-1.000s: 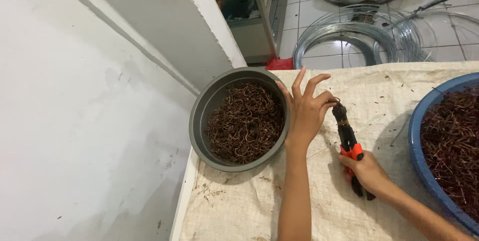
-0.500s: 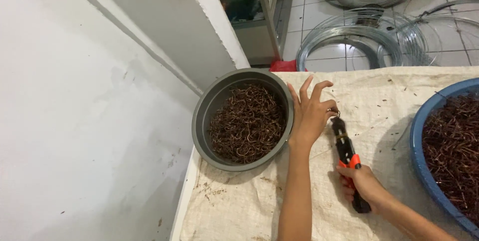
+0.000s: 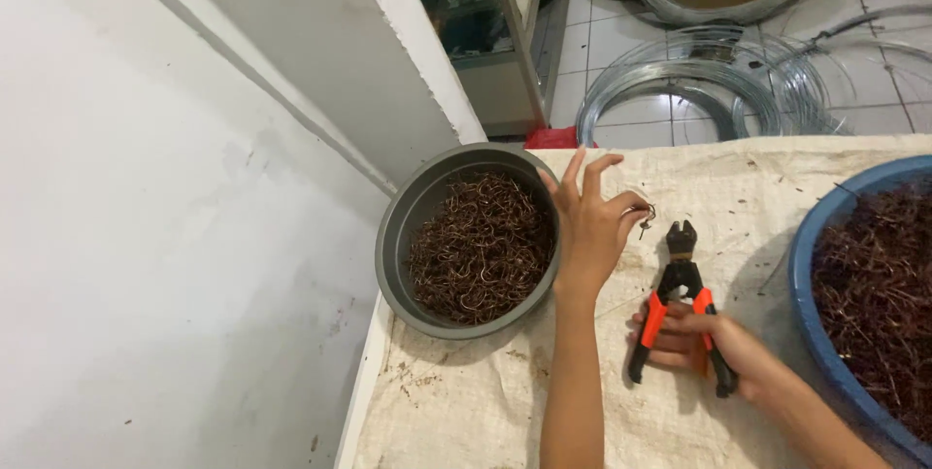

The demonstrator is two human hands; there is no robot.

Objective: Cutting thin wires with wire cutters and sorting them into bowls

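My left hand (image 3: pixel 590 226) is raised beside the grey bowl (image 3: pixel 408 221), pinching a small bent brown wire piece (image 3: pixel 644 217) between thumb and forefinger, the other fingers spread. The bowl holds a heap of curled brown wire pieces (image 3: pixel 481 248). My right hand (image 3: pixel 704 341) grips the orange-and-black handles of a small cutter (image 3: pixel 680 275), which lies on the sackcloth with its black jaws pointing at the wire piece, a little apart from it.
A blue basin (image 3: pixel 811 314) full of brown wire pieces sits at the right edge. Beige sackcloth (image 3: pixel 466 411) covers the table. A white wall stands at left. Coils of grey wire (image 3: pixel 680 90) lie on the tiled floor beyond.
The cutter has pulled back from my left hand and settled lower on the cloth. My left hand now holds the wire piece free of the jaws.
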